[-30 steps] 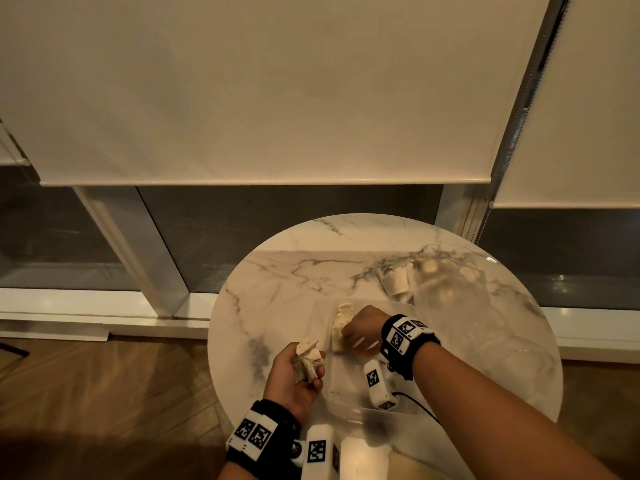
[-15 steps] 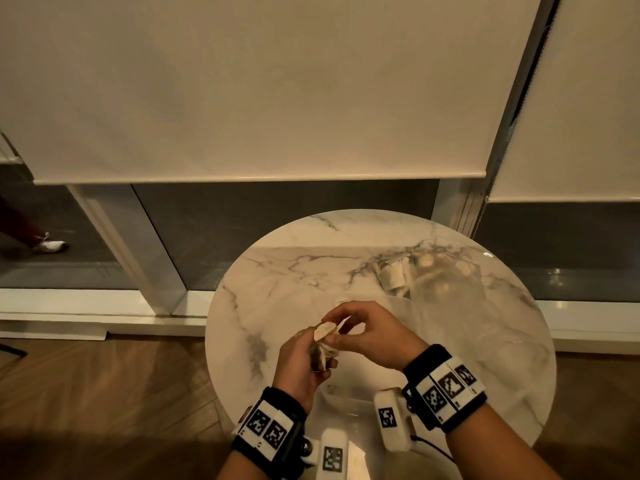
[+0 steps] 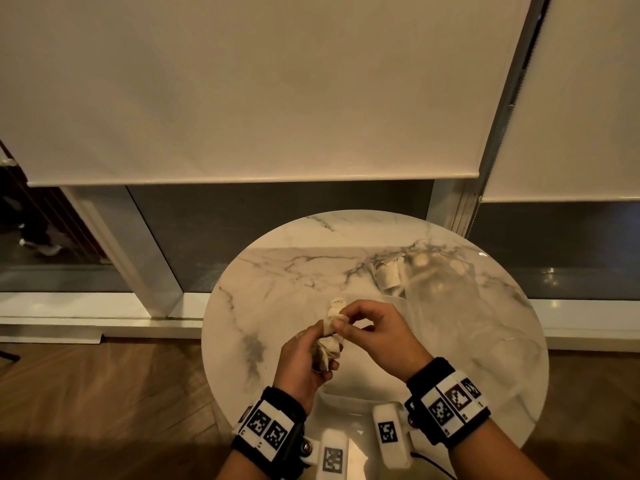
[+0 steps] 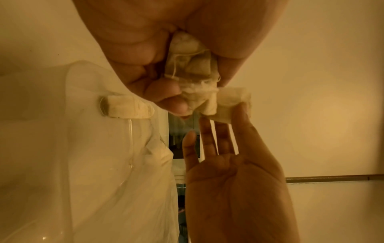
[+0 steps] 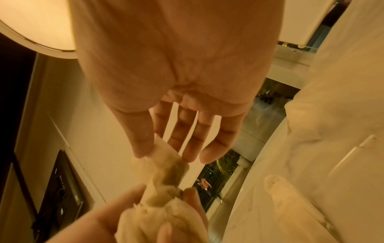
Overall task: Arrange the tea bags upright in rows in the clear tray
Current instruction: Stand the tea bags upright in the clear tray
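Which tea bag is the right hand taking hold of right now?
The top tea bag of the bunch in the left hand: the right hand pinches it between thumb and forefinger. The other bags stay bunched in the left fist or lie on the table.

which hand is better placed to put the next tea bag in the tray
Probably the right hand: it already pinches one tea bag and hovers over the tray, while the left hand grips the bunch.
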Tool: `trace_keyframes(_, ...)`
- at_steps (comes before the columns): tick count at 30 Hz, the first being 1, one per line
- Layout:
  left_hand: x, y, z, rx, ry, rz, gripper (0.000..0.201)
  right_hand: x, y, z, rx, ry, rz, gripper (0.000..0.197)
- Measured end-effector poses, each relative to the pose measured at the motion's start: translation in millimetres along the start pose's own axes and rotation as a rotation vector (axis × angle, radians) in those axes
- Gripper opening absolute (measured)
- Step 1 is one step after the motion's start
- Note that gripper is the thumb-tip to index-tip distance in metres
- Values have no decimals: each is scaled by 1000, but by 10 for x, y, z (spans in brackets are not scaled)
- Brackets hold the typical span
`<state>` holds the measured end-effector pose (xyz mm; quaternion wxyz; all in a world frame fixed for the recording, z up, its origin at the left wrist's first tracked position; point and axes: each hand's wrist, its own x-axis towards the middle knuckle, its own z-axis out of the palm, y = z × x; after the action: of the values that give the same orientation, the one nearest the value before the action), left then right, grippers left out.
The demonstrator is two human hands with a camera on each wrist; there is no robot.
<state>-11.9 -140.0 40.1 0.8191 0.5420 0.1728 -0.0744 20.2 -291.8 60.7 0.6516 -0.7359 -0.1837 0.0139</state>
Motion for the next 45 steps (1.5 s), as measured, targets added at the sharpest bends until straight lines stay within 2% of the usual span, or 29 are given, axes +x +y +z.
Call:
trace_keyframes(2,36,-10,-41,-26,52,-7,29,50,4,-31,54,63,20,7)
trace_keyframes(4,68,-24,-92,-34,93,-16,26,118,22,-77,96,119,107,8)
trace_keyframes(10,138,-83,-225,-46,184,-34,21,348,261,-170,53,196,297,15)
trace_keyframes(14,169,-133,-296,-30,213,-47,21,533,403,-137,-2,142,427,16)
trace_keyframes(19,187,-174,-338,-9,213,-66,21,762,603,-75,-158,-9,613,10)
trace_keyframes(24,216,-186,-358,-7,210,-82,20,807,742,-11,-271,-141,755,15)
trace_keyframes(30,230,-219,-358,-6,208,-99,20,875,722,-31,-390,-140,781,17)
trace_keyframes(38,243,-251,-359,-15,200,-113,19,890,688,22,-305,-249,858,19)
trace_keyframes(45,237,-241,-359,-9,196,-106,19,894,652,71,-333,-162,823,16)
